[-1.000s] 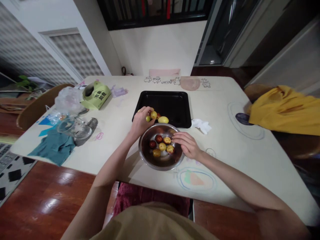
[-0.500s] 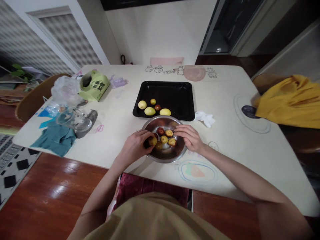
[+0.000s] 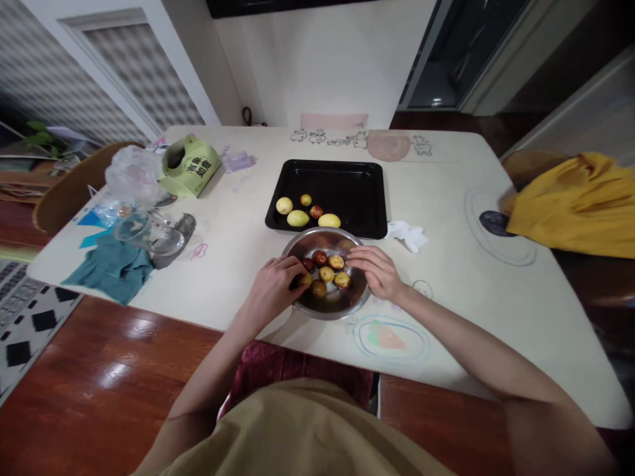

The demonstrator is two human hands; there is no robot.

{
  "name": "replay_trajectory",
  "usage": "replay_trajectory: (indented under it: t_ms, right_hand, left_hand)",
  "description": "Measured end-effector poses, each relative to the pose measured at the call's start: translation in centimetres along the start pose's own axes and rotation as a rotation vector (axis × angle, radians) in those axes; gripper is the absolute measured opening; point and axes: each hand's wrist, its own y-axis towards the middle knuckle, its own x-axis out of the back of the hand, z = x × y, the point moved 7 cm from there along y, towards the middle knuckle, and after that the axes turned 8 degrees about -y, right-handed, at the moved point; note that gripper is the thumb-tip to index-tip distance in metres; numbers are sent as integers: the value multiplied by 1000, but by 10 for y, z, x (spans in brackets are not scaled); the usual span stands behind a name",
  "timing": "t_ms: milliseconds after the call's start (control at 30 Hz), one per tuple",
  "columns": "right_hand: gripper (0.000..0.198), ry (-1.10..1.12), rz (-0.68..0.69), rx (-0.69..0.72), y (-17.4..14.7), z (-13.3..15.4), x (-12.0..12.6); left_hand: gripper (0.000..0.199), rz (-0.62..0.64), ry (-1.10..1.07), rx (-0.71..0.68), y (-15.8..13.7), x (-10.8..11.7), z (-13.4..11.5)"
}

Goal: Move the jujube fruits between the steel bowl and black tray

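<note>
A steel bowl (image 3: 333,309) near the table's front edge holds several small jujubes (image 3: 327,274), some dark red, others yellow with brown patches. Reaching over its left rim, my left hand (image 3: 278,284) is closed on a yellowish jujube (image 3: 304,280), partly covered by the fingers. My right hand (image 3: 380,270) grips the right rim, fingertips over the inside. Just behind the bowl lies a black baking tray (image 3: 347,188). On its left half are a pale round fruit (image 3: 284,205), two larger yellow-green oval fruits (image 3: 298,218), and two small jujubes (image 3: 316,211), one yellow, one red.
A crumpled white tissue (image 3: 407,235) lies right of the tray. To the left are a teal cloth (image 3: 112,268), a clear glass jug (image 3: 153,235), a plastic bag (image 3: 136,175) and a green box (image 3: 193,168). Yellow fabric (image 3: 575,205) hangs over the chair at right.
My left fingers have settled lower over the jujube, which shows less now. A dark red jujube beside it is more exposed. My right hand stays at the rim.
</note>
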Motion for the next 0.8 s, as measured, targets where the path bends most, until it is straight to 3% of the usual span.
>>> replay_trajectory:
  t_ms: [267,500,633,800]
  right_hand:
    - [47,-8,7,-20,-2,-2,-1]
    - [44,-5,8,-16,1,0,3]
    - [38,-10,47,-115,26,-7,8]
    - [23,-115,183,-266,77,-35,-3]
  left_hand:
    - [9,21,-11,-7,1,-2,0]
    - [14,-204,-283,-175,10,21,3]
    - [20,-308,-434,-261,14,23,8]
    - [22,-315,-581,-353,11,7,9]
